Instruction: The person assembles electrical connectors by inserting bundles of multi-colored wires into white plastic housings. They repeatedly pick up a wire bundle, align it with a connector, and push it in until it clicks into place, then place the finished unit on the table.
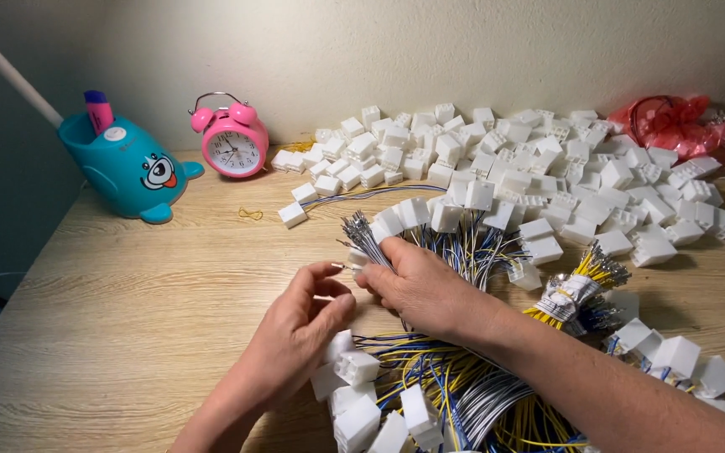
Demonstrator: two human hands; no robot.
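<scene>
Right hand closes around a bundle of thin wires near the middle of the wooden table; left hand pinches one wire end just beside it. The wires look light and limp, best held near their metal tips. Loose white plastic connectors lie heaped behind.

Soft, even indoor light, faint shadows, sharp focus, slight wide-angle edge stretch.
</scene>
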